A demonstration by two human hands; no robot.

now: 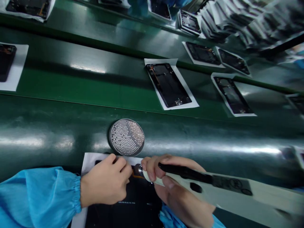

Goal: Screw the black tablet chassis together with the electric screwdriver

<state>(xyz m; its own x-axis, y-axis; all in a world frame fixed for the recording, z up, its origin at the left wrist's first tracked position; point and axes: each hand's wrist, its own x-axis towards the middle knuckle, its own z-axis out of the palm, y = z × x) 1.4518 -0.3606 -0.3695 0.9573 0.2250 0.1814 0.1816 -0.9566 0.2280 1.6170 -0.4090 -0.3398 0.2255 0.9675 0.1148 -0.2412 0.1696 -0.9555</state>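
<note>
My left hand (pixel 104 183), in a blue sleeve, rests its curled fingertips on the top edge of a dark, open-backed phone (pixel 123 205) lying on a white paper sheet (pixel 91 160). Whatever lies under those fingertips is hidden. My right hand (pixel 175 190) grips a white electric screwdriver (pixel 228 194) with a black cable (pixel 185 173). Its metal collar (pixel 138 170) points down at the phone beside my left fingers, and the tip is hidden. A round metal tray of small screws (pixel 126 137) stands just beyond both hands.
A green conveyor belt (pixel 71 126) runs across the view. Several dark phones on white sheets lie farther along it, such as one (pixel 168 85) straight ahead. A blurred striped stack (pixel 242 22) fills the top right.
</note>
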